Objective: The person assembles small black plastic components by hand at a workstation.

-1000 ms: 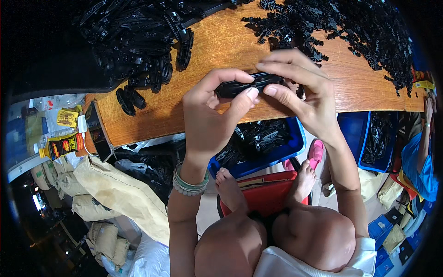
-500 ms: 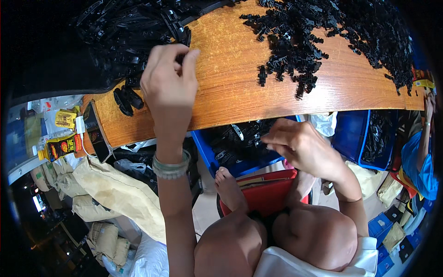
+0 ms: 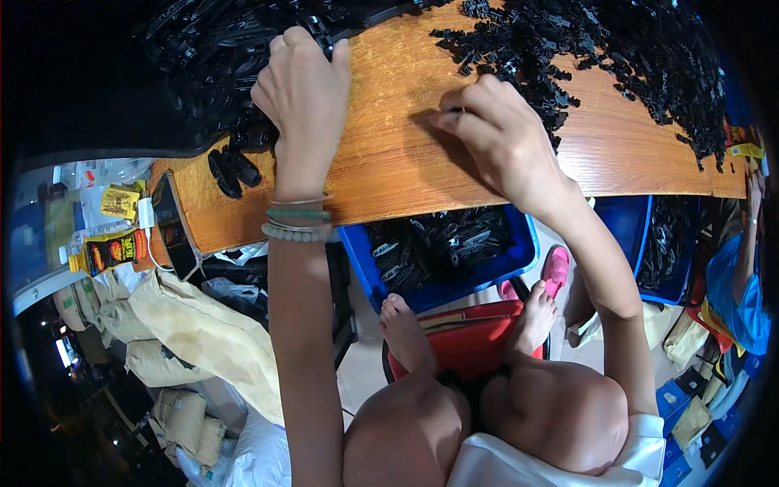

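Note:
My left hand [image 3: 304, 101] reaches to the near edge of a heap of glossy black, long curved plastic parts [image 3: 219, 65] at the far left of the table. Its fingers bend down over the heap with their tips hidden; the thumb stands out to the side. Above the wooden tabletop, my right hand [image 3: 499, 138] is closed, thumb and forefinger pinched; whether a small part is between them I cannot make out. Just beyond it spreads a pile of small black plastic clips [image 3: 519, 49]. A few loose black parts [image 3: 234, 169] lie left of my left wrist.
Below the table edge sits a blue bin [image 3: 526, 243] holding many black parts, with a second blue bin [image 3: 608, 231] to its right. A phone [image 3: 174, 231] leans at the table's left end. At the right, another person in a blue top [image 3: 738, 280] is partly visible.
My right hand has risen from above the blue bin to over the tabletop by the clips. My left hand has moved farther away, into the edge of the long parts.

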Available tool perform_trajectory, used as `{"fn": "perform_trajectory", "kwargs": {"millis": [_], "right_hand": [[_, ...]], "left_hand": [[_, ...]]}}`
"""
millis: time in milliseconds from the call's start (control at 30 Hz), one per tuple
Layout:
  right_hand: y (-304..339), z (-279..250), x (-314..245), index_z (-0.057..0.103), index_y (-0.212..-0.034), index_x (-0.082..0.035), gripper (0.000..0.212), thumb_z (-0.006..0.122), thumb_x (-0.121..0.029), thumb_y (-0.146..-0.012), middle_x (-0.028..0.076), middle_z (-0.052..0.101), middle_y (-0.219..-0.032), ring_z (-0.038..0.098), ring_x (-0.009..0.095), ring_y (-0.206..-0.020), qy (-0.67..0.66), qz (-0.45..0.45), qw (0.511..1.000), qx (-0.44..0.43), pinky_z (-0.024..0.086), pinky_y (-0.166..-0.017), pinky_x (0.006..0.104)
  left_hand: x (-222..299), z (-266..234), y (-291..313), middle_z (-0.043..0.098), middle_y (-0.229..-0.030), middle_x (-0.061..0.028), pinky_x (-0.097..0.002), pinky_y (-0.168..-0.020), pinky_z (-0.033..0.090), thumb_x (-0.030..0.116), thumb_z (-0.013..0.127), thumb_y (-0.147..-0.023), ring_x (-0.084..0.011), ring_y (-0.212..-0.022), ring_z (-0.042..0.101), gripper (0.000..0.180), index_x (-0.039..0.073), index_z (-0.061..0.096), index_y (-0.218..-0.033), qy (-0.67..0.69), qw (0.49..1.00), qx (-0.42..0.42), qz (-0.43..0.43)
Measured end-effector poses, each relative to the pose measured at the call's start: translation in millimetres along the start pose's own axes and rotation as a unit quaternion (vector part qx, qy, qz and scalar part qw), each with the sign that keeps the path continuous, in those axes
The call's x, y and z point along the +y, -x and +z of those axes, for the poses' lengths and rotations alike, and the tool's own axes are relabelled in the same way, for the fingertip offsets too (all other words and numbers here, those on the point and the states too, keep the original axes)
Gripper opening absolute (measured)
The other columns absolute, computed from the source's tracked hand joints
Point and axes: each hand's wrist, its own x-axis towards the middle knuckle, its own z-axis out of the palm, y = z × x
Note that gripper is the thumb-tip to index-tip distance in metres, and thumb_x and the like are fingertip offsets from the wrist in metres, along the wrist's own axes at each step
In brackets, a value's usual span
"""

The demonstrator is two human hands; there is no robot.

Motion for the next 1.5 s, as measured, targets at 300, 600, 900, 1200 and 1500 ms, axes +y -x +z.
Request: {"fn": "perform_trajectory", "kwargs": {"millis": [300,600,900,1200,1500], "right_hand": [[9.4,-12.4,-19.6,0.058,-0.105,0.006,0.019,0.055,0.0,-0.086,0.012,0.065,-0.08,0.063,0.015,-0.072,-0.623,0.295,0.715,0.113,0.052,-0.064,0.0233],[22.4,-21.4,-28.1,0.065,-0.095,0.003,0.015,0.063,0.002,-0.08,0.008,0.061,-0.086,0.058,0.012,-0.079,-0.433,0.288,0.836,0.178,0.046,-0.068,0.0201],[24.0,-22.8,-29.9,0.067,-0.083,-0.002,0.016,0.068,0.002,-0.068,0.009,0.059,-0.083,0.054,0.021,-0.079,-0.122,0.177,0.963,0.162,0.041,-0.067,0.0287],[40.4,-27.3,-48.5,0.063,-0.095,0.003,0.021,0.069,-0.002,-0.074,0.007,0.06,-0.082,0.055,0.01,-0.067,-0.353,0.342,0.865,0.099,0.044,-0.061,0.0229],[60.0,-41.7,-52.0,0.067,-0.09,0.001,0.017,0.067,-0.001,-0.073,0.011,0.064,-0.087,0.061,0.02,-0.08,-0.27,0.279,0.916,-0.097,0.048,-0.07,0.0304]], "left_hand": [[12.2,-26.4,38.8,0.06,-0.076,-0.011,-0.0315,-0.057,0.048,0.009,0.065,-0.074,-0.021,-0.061,0.06,0.019,-0.002,0.054,-0.085,0.25,0.966,0.06,0.025],[50.8,-53.4,75.5,0.061,-0.084,-0.009,-0.021,-0.063,0.052,-0.007,0.063,-0.074,-0.0109,-0.072,0.062,0.024,-0.006,0.056,-0.097,0.651,0.715,-0.21,-0.144],[51.2,-64.5,75.7,0.061,-0.084,-0.0105,-0.0231,-0.065,0.055,-0.008,0.061,-0.077,-0.0149,-0.075,0.064,0.019,-0.007,0.055,-0.096,0.716,0.612,-0.272,-0.198],[48.8,-74.1,82.2,0.064,-0.076,-0.0057,-0.0223,-0.066,0.05,0.003,0.065,-0.074,-0.0114,-0.074,0.064,0.015,0.001,0.063,-0.089,0.645,0.688,-0.298,-0.15],[16.5,-44.2,48.5,0.061,-0.08,-0.0122,-0.03,-0.058,0.049,0.016,0.064,-0.078,-0.0224,-0.066,0.063,0.017,0.001,0.063,-0.086,0.364,0.916,-0.144,-0.087]]}}
